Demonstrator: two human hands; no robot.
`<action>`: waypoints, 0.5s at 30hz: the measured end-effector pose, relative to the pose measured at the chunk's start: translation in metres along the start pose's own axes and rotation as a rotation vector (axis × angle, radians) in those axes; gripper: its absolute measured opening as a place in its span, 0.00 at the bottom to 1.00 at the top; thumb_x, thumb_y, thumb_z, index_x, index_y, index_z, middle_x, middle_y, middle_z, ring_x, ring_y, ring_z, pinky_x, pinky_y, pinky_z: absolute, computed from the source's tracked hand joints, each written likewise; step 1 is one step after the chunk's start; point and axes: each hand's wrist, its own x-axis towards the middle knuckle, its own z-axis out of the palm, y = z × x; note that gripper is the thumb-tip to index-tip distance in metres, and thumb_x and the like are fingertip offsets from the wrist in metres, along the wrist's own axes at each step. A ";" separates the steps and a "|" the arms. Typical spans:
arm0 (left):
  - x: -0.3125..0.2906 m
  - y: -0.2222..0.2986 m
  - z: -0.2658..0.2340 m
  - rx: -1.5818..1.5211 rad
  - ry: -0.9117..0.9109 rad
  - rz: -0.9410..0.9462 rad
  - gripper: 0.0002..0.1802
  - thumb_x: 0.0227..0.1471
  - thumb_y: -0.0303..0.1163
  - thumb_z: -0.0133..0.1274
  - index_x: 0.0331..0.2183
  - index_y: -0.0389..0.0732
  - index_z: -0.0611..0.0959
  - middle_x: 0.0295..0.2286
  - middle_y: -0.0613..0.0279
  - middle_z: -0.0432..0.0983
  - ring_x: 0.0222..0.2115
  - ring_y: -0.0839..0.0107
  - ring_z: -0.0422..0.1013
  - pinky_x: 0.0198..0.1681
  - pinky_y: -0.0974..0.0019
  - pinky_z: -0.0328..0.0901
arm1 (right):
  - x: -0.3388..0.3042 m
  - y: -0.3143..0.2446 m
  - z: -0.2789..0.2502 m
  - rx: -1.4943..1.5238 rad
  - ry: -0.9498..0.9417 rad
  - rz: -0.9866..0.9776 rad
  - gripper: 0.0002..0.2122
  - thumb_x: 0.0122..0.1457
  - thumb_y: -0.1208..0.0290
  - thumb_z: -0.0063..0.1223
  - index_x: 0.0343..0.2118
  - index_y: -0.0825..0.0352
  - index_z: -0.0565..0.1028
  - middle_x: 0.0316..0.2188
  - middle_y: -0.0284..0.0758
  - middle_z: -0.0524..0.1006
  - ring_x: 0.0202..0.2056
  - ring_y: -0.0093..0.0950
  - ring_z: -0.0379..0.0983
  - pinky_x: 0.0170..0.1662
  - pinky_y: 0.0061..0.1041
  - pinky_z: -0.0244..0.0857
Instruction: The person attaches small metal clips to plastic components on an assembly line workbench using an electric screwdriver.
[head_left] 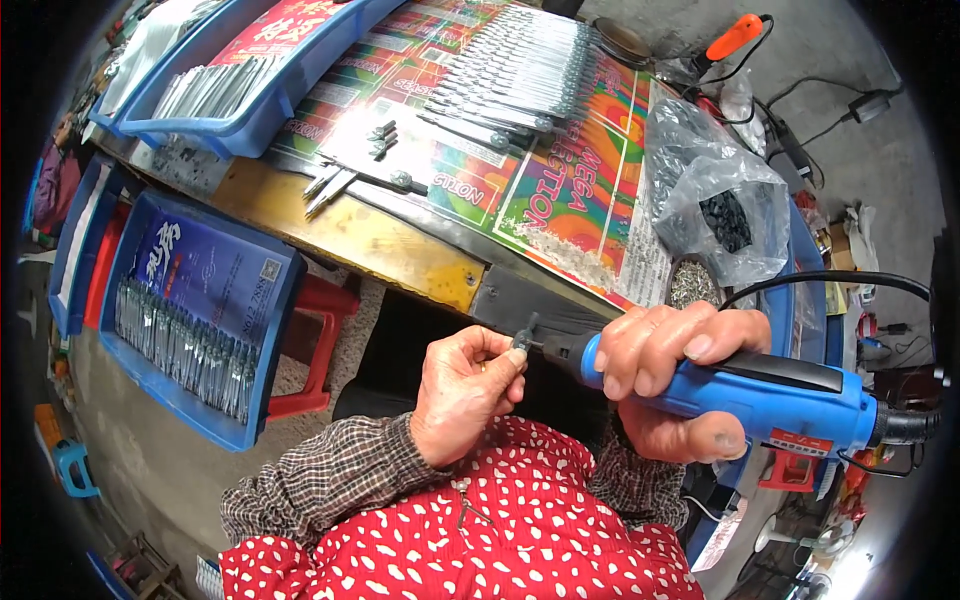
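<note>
My left hand (455,392) pinches a small dark green part (524,336) between thumb and fingers, just off the table's front edge. In my right hand (675,365) is a blue electric screwdriver (775,395), held level with its tip pointing left. That tip meets the small part or lies right beside it; I cannot tell which. On the printed table cover (560,195), several slim silver rods with dark heads (515,75) lie in a packed row. A few small dark pieces (381,138) and loose silver rods (330,185) are closer to the edge.
A blue tray of silver pieces (225,130) stands at the back left. Lower left, another blue tray (195,422) with several bagged pieces rests by a red stool (325,325). To the right are a clear bag (765,225), a bowl of screws (692,283) and a black cable (850,277).
</note>
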 end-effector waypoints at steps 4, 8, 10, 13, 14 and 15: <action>0.000 0.001 0.000 0.005 0.001 -0.008 0.05 0.51 0.25 0.49 0.28 0.33 0.73 0.17 0.66 0.69 0.15 0.84 0.64 0.16 0.81 0.60 | 0.001 -0.001 0.001 0.008 0.002 0.027 0.25 0.51 0.47 0.50 0.35 0.67 0.59 0.20 0.33 0.66 0.17 0.25 0.66 0.23 0.26 0.64; -0.002 0.003 0.001 0.010 -0.001 -0.015 0.05 0.51 0.25 0.49 0.27 0.33 0.73 0.17 0.67 0.69 0.15 0.84 0.64 0.16 0.81 0.60 | 0.008 -0.003 -0.002 0.026 -0.080 0.059 0.24 0.50 0.49 0.52 0.35 0.67 0.59 0.20 0.33 0.66 0.17 0.26 0.66 0.23 0.27 0.64; -0.001 0.003 0.000 0.003 0.000 -0.017 0.05 0.51 0.25 0.49 0.27 0.33 0.73 0.17 0.67 0.69 0.15 0.84 0.64 0.16 0.81 0.60 | 0.012 -0.003 -0.005 0.227 -0.149 0.161 0.28 0.36 0.67 0.69 0.37 0.72 0.63 0.23 0.40 0.70 0.24 0.31 0.69 0.29 0.31 0.65; -0.001 0.003 0.000 0.011 0.005 -0.022 0.05 0.50 0.25 0.49 0.27 0.33 0.73 0.16 0.66 0.69 0.15 0.84 0.64 0.16 0.81 0.60 | 0.016 -0.001 0.007 0.124 -0.110 0.184 0.24 0.42 0.64 0.64 0.36 0.70 0.62 0.21 0.38 0.68 0.21 0.27 0.66 0.25 0.27 0.64; -0.001 0.003 0.000 0.027 0.008 -0.026 0.05 0.50 0.26 0.50 0.27 0.33 0.73 0.16 0.66 0.69 0.15 0.84 0.64 0.16 0.81 0.60 | 0.017 -0.001 0.014 0.033 -0.039 0.210 0.23 0.48 0.55 0.58 0.34 0.68 0.61 0.19 0.35 0.67 0.16 0.24 0.63 0.20 0.24 0.61; -0.001 0.003 0.001 0.026 0.009 -0.027 0.05 0.50 0.26 0.50 0.27 0.33 0.73 0.16 0.66 0.69 0.15 0.84 0.64 0.16 0.81 0.60 | 0.019 0.002 0.017 -0.010 -0.023 0.183 0.23 0.48 0.56 0.59 0.33 0.68 0.61 0.17 0.35 0.66 0.15 0.24 0.62 0.18 0.22 0.60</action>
